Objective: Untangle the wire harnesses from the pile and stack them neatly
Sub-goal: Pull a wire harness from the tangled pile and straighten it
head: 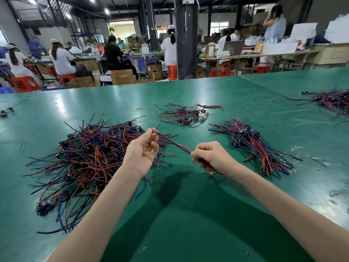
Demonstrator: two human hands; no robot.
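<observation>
Left hand: raised over the surface, palm turned toward the camera, thumb and fingertips pinching one end of the held harness.
Right hand: knuckles up, fingers curled round the other end of the held harness; dark wire ends poke out beneath it.
Held harness: a thin bunch of red, blue and black wires, off the surface, stretched between the two hands from 10 o'clock down to 4 o'clock.
Tangled pile: at 9 o'clock of the hands, a big heap of crossed wires with small green boards in it; the left forearm passes over its right edge.
Neat stack: at 3 o'clock of the right hand, apart from it, wires roughly parallel, dark connectors at the 11 o'clock end, loose ends toward 5 o'clock.
Small heap: at 12 o'clock of the hands, farther back, loosely curled.
Far pile: at 2 o'clock, by the right edge.
Surface: green, glossy, carrying all the piles.
Background: people seated on red stools at benches, at 12 o'clock beyond the surface.
</observation>
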